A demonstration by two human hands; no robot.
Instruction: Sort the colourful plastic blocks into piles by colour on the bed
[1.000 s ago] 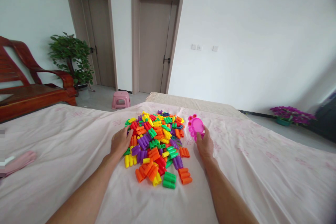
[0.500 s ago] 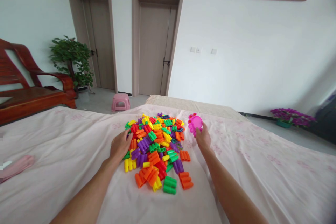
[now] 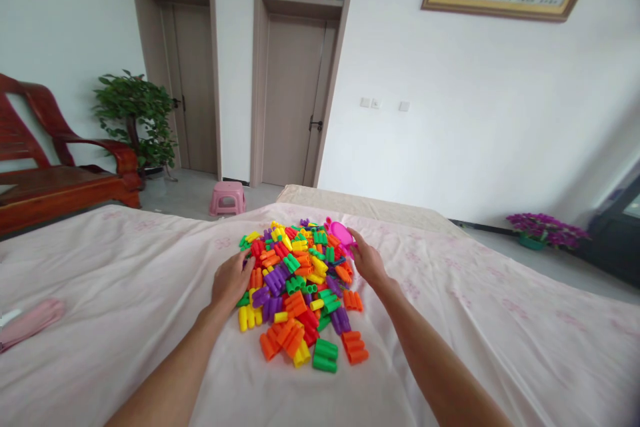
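At the far right of the bright block pile [image 3: 295, 285], the right hand [image 3: 369, 260] pinches a pink plastic piece [image 3: 341, 234]; at the pile's left edge rests the left hand [image 3: 231, 278], its grip unclear.

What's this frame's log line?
left hand: at left edge of block pile; right hand: holding pink plastic piece at pile's far-right edge; pile: heaped on sheet

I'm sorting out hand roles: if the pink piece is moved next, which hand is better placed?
Probably the right: the right hand holds the pink piece at the far right of the block pile. The left hand is at the pile's left edge and would have to reach across.
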